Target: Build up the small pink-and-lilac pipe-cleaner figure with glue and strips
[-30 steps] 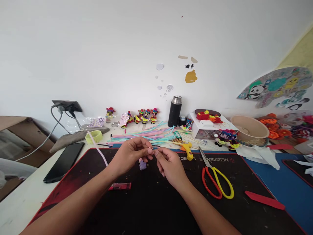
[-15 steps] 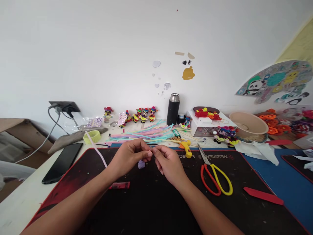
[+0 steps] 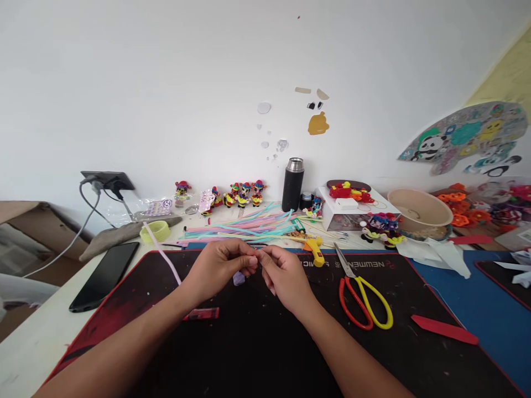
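Note:
My left hand (image 3: 224, 268) is closed in a pinch, its thumb and forefinger tips meeting those of my right hand (image 3: 282, 271) over the dark mat (image 3: 249, 342). What the fingertips grip is too small to make out. A small lavender fuzzy piece (image 3: 238, 278) shows just below my left fingers. From behind my left wrist, a long pale lavender strip (image 3: 161, 251) sticks out toward the back left. My right hand is also pinched, its other fingers curled.
Scissors (image 3: 352, 276), a yellow glue gun (image 3: 316, 251) and a red strip (image 3: 444, 330) lie on the right. Pastel fuzzy stems (image 3: 244, 228) and a black flask (image 3: 292, 185) are behind; a phone (image 3: 104, 276) lies left, a red packet (image 3: 202, 313) near my left forearm.
The view has shifted very slightly. Both hands keep their fingertips together, with the gap between them a little smaller.

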{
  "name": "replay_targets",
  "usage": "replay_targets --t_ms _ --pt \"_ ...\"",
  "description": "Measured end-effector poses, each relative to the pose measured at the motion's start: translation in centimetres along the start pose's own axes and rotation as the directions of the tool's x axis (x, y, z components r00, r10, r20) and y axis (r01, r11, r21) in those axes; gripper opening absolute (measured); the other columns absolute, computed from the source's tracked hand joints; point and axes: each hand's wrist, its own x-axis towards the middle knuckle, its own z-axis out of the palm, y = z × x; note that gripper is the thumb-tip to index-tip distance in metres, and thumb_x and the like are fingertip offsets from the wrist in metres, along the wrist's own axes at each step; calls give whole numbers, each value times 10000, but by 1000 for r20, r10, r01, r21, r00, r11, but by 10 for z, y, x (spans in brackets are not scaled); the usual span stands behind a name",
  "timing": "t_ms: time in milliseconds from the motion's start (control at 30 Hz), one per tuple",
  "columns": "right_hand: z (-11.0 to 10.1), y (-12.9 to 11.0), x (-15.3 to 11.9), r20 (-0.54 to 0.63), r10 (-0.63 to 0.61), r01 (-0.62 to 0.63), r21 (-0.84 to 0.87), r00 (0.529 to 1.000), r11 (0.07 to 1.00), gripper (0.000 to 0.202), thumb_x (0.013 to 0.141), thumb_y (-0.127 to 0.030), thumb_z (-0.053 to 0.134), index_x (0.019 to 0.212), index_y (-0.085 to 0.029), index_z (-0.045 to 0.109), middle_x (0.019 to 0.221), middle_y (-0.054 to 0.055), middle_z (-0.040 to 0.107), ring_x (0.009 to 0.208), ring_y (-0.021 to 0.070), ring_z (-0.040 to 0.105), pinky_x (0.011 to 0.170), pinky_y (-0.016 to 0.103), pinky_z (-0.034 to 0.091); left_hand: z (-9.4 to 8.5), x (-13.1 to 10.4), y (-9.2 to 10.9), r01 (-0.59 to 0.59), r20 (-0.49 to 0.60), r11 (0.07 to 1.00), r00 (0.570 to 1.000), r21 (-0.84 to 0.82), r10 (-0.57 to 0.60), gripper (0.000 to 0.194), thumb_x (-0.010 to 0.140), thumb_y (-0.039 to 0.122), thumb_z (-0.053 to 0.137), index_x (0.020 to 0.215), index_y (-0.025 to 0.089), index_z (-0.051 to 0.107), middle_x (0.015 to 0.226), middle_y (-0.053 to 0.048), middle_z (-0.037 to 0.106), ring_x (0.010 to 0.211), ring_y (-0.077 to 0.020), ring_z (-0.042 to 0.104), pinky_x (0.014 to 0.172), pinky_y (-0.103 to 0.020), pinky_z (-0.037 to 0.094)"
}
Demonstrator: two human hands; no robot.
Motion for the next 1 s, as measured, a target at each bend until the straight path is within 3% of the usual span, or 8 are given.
replay_targets --t_ms 633,1000 --pt "0 0 0 -12 12 -12 2 1000 1000 377 928 -566 635 891 -192 662 451 -98 457 359 83 344 389 218 267 2 -3 2 -29 21 998 999 57 27 215 872 366 726 809 161 750 713 -41 744 635 -147 669 639 -262 571" --pt "0 1 0 -8 -8 7 -12 1000 1000 316 953 -496 613 907 -188 663 444 -102 456 352 84 347 393 217 272 2 -4 3 -32 46 998 999 58 29 242 888 383 726 816 153 749 719 -44 742 642 -149 678 643 -263 579"
